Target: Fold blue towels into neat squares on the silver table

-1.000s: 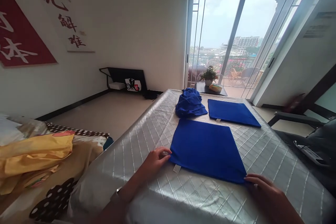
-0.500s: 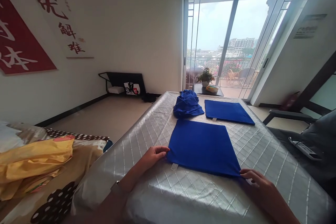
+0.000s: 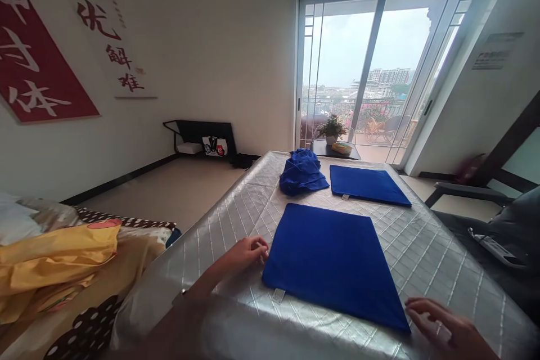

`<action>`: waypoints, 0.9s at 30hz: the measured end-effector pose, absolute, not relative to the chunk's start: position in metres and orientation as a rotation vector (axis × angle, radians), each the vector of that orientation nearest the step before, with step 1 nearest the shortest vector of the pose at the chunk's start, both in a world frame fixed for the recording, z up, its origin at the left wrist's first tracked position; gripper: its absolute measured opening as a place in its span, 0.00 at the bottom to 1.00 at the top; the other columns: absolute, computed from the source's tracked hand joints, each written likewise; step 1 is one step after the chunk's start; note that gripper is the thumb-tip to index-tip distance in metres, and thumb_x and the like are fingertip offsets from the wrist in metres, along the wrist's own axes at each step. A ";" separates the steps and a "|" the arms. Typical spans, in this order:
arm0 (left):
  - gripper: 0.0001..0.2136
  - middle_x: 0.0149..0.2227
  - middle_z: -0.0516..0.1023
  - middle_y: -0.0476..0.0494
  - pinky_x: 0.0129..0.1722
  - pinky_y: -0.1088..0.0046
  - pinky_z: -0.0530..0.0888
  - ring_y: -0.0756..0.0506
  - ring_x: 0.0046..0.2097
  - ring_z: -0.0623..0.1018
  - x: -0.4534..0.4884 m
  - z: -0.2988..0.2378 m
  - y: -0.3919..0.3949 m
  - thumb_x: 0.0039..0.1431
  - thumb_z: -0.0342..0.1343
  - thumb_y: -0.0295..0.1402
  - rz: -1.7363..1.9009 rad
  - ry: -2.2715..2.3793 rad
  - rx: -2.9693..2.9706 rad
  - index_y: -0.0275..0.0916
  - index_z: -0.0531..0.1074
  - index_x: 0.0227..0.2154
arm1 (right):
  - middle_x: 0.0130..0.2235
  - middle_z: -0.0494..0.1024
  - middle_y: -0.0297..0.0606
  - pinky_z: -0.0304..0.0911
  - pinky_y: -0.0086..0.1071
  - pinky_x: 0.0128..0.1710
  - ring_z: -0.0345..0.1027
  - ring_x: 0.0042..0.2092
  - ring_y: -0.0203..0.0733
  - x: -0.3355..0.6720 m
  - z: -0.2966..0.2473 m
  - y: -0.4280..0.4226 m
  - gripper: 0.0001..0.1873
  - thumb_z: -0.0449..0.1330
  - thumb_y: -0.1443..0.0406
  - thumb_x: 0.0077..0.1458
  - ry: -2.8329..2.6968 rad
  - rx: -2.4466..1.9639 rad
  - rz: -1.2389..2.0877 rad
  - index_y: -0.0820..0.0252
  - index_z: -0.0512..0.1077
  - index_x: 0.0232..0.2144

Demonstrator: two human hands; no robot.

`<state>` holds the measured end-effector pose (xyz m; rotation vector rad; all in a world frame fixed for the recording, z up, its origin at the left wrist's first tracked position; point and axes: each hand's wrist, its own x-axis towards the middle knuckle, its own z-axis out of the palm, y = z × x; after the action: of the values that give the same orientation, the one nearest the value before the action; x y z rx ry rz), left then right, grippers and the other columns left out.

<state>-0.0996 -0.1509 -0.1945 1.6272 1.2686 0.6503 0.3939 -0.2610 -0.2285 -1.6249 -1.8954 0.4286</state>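
A flat blue cloth (image 3: 333, 261) lies spread on the silver quilted mattress (image 3: 228, 225) in front of me, a small white tag at its near edge. My left hand (image 3: 244, 253) rests at the cloth's near left corner, fingers curled and touching the edge. My right hand (image 3: 442, 326) lies just off the near right corner, fingers loosely spread on the mattress, holding nothing. Farther back lie a second flat blue cloth (image 3: 367, 184) and a crumpled blue pile (image 3: 301, 171).
A bed with yellow fabric (image 3: 54, 261) and a spotted cover stands at the left. Beyond the mattress a small dark table (image 3: 335, 149) bears a potted plant before the glass balcony doors. A dark chair (image 3: 502, 225) sits at the right.
The cloth has been drawn nearer and lies flatter. My right hand has let go of the right corner and slid off to the side. My left hand stays at the left corner.
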 end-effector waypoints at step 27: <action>0.15 0.33 0.82 0.42 0.39 0.68 0.74 0.43 0.37 0.80 -0.038 -0.226 0.025 0.47 0.71 0.36 1.134 1.340 1.536 0.36 0.76 0.36 | 0.33 0.82 0.46 0.69 0.44 0.44 0.77 0.39 0.55 0.374 -0.211 -0.059 0.32 0.66 0.39 0.39 -1.141 -1.713 0.501 0.60 0.77 0.34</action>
<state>-0.0381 0.0246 -0.2260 1.5364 1.3400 1.1339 0.3738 -0.0592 -0.2106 -1.7129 -1.1410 0.5007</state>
